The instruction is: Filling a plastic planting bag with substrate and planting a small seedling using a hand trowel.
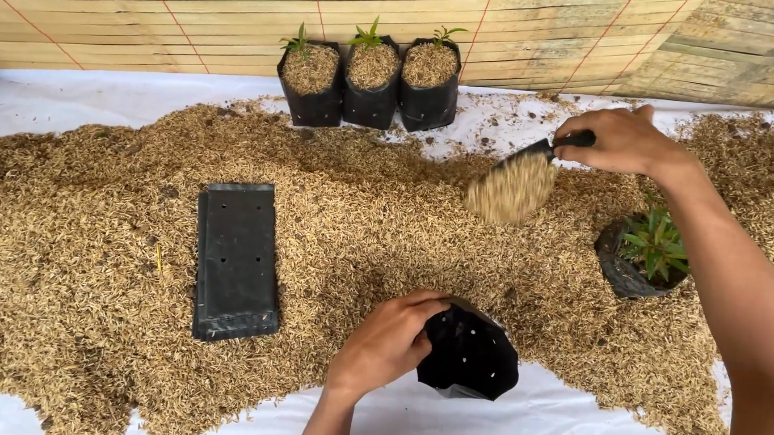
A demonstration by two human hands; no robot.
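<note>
My left hand [386,343] grips the rim of an open black nursery bag [472,357] that stands near the front edge of the husk pile. My right hand [617,139] holds the black handle of a small scoop [516,185] heaped with rice husk, raised over the pile to the upper right of the bag. Under my right forearm sits a black bag with a green seedling [649,251].
A wide layer of rice husk [90,244] covers a white sheet [535,428]. A flat stack of empty black bags [235,260] lies at the left. Three filled bags with small seedlings [370,82] stand against the bamboo wall [194,9].
</note>
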